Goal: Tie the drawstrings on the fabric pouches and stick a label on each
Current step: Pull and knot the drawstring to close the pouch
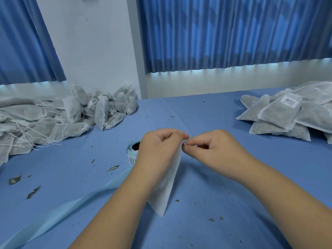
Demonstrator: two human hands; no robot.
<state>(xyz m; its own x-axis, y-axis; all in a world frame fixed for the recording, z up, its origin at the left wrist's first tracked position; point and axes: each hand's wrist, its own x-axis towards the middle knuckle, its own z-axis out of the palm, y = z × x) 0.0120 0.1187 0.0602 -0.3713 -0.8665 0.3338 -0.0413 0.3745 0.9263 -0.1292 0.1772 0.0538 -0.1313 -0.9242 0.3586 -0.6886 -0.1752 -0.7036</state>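
**Pouch held upright at mid-table, both hands on its top edge**

Nearest you, a pale backing strip (59, 211) runs from the near-left corner toward the label roll (133, 151), which sits just left of your left hand (159, 146). The pouch (168, 186) stands on its lower corner on the blue table (233, 203), with bare cloth to its right. Your left hand's fingers curl round the pouch's top edge. Your right hand (213, 148) pinches that same edge between thumb and forefinger; whether a drawstring is in the pinch is too small to tell. Leaf scraps (14, 180) dot the near left. Far left, the loose-stringed pile (71, 115) reaches the wall. Far right, the labelled stack (287, 114) runs off the edge. Bare cloth shows between them.
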